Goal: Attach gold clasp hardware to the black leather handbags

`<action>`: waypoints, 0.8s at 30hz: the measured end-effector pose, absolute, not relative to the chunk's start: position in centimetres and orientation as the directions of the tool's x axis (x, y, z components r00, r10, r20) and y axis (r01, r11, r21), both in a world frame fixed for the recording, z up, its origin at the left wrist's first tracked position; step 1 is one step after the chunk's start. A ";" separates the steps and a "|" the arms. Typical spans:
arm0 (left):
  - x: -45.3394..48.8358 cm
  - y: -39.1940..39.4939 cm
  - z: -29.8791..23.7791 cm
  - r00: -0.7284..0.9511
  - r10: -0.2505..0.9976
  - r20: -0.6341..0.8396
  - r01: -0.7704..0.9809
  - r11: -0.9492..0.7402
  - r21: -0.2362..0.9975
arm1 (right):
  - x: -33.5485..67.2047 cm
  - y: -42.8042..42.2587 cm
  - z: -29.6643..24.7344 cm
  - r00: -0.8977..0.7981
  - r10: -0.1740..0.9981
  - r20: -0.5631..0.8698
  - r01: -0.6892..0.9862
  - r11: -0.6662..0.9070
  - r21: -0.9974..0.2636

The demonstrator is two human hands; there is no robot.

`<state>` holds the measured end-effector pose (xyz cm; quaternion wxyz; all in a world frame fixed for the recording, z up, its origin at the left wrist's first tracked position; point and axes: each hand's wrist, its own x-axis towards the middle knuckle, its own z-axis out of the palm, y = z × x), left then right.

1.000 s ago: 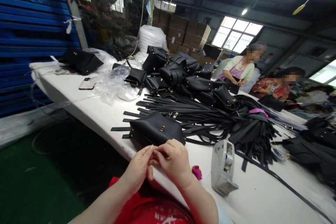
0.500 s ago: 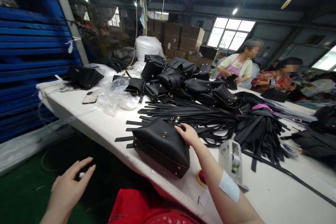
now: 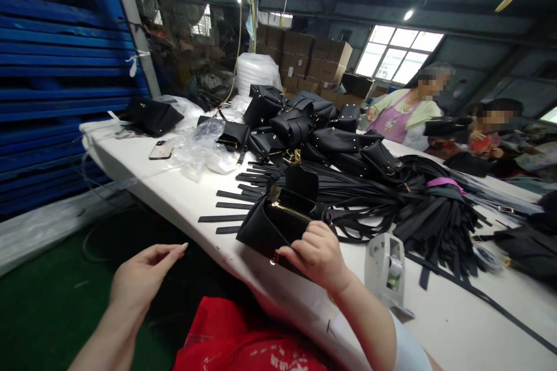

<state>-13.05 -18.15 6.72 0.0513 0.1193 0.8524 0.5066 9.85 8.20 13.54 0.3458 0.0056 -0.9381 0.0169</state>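
A black handbag [image 3: 260, 228] sits on the white table's near edge, tilted, with its flap raised and a gold zip showing along its mouth. My right hand [image 3: 319, 256] grips the bag's near right side, fingers curled over the edge and thumb on the front, close to a gold clasp. My left hand [image 3: 145, 269] hangs in the air left of the table edge, apart from the bag. Its thumb and fingertips press together; whether they hold anything small I cannot make out. Black straps [image 3: 228, 205] lie fanned out behind the bag.
More black handbags [image 3: 296, 124] are heaped behind. A white tape dispenser [image 3: 385, 269] stands right of my right arm. A phone [image 3: 161, 150] and clear plastic wrap [image 3: 202, 153] lie at left. Bundled straps [image 3: 439, 220] are at right. Two people sit or stand across the table.
My right hand has shifted from resting on the closed bag to gripping its side; the flap now stands raised. My left hand's fingers have come together, and it has moved right and up.
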 end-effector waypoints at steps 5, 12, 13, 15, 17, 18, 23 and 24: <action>-11.0 -14.5 8.2 -0.937 0.349 0.006 0.071 0.174 0.982 | 12.3 7.9 9.6 -0.838 -0.016 0.545 0.016 0.998 0.053; -8.3 -9.6 10.5 -0.853 0.513 0.099 0.176 0.104 0.979 | 12.7 7.9 9.1 -0.872 0.158 0.463 0.142 0.987 -0.070; -8.0 -9.2 10.7 -0.850 0.517 0.100 0.181 0.110 0.977 | 12.7 7.7 9.3 -0.870 0.183 0.458 0.155 0.983 -0.098; -7.3 -8.5 11.0 -0.845 0.523 0.112 0.201 0.115 0.973 | 12.8 7.2 9.8 -0.865 0.231 0.445 0.178 0.971 -0.160; -6.6 -8.2 11.2 -0.818 0.561 0.125 0.217 0.099 0.971 | 12.8 6.8 10.2 -0.865 0.276 0.419 0.197 0.955 -0.222; -6.3 -8.0 11.3 -0.797 0.590 0.131 0.225 0.089 0.970 | 12.7 6.5 10.5 -0.865 0.298 0.403 0.208 0.945 -0.251; -5.3 -7.7 11.4 -0.701 0.691 0.176 0.306 0.068 0.950 | 12.5 5.3 11.8 -0.854 0.374 0.361 0.234 0.896 -0.376; -5.2 -7.6 11.4 -0.694 0.696 0.183 0.314 0.064 0.947 | 12.5 5.1 12.2 -0.853 0.381 0.358 0.228 0.887 -0.400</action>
